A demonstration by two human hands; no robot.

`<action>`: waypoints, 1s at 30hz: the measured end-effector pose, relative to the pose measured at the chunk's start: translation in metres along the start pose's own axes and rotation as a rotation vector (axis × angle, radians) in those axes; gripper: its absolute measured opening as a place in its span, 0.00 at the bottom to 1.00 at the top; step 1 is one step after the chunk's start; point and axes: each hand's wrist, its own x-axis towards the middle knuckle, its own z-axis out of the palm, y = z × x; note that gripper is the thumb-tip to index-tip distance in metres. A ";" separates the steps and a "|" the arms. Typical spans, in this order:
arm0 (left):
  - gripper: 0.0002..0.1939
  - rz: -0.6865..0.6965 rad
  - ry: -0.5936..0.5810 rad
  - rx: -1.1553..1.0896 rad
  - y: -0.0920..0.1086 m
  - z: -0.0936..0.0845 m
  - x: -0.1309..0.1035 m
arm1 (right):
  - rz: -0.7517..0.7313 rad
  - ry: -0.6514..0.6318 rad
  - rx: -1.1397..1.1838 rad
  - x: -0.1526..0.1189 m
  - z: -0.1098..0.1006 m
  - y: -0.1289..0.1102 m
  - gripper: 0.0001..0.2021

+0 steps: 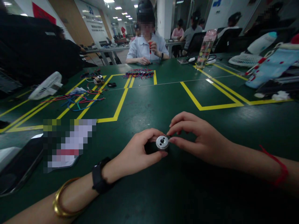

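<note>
A small round silver part (pixel 162 142) with a dark centre and small dark holes on its face is gripped in my left hand (pixel 140 151), between thumb and fingers. My right hand (pixel 198 135) is just to the right of it, thumb and index fingertip close together beside the part's edge. A tiny dark item seems to be between those fingertips, too small to name. Both hands are low over the dark green table (pixel 144 109).
Loose red and blue wires (pixel 81 101) and a white fan (pixel 46 85) are at the left. A wire bundle (pixel 140 73) is across the table, before a person (pixel 147 46) holding a red-handled tool (pixel 150 46). A bottle (pixel 205 49) stands back right; a phone (pixel 21 165) lies near left.
</note>
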 end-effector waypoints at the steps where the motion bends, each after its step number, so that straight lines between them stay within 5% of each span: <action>1: 0.15 0.001 0.007 -0.001 -0.001 0.000 0.000 | -0.014 0.003 0.007 0.004 0.001 -0.004 0.06; 7: 0.14 0.018 0.011 -0.002 -0.002 0.001 0.001 | 0.022 -0.080 -0.024 0.010 0.007 -0.012 0.06; 11: 0.15 0.013 0.002 -0.007 -0.001 0.000 0.001 | 0.069 -0.007 0.032 0.001 -0.001 -0.003 0.07; 20: 0.17 -0.010 -0.035 0.001 0.000 -0.003 0.000 | 0.470 0.095 0.199 -0.024 -0.009 0.035 0.14; 26: 0.25 -0.018 -0.027 -0.061 -0.002 -0.003 -0.001 | 0.467 0.064 0.202 -0.025 -0.010 0.031 0.12; 30: 0.19 -0.024 -0.023 -0.074 -0.002 -0.003 0.000 | 0.443 0.036 0.184 -0.026 -0.008 0.033 0.12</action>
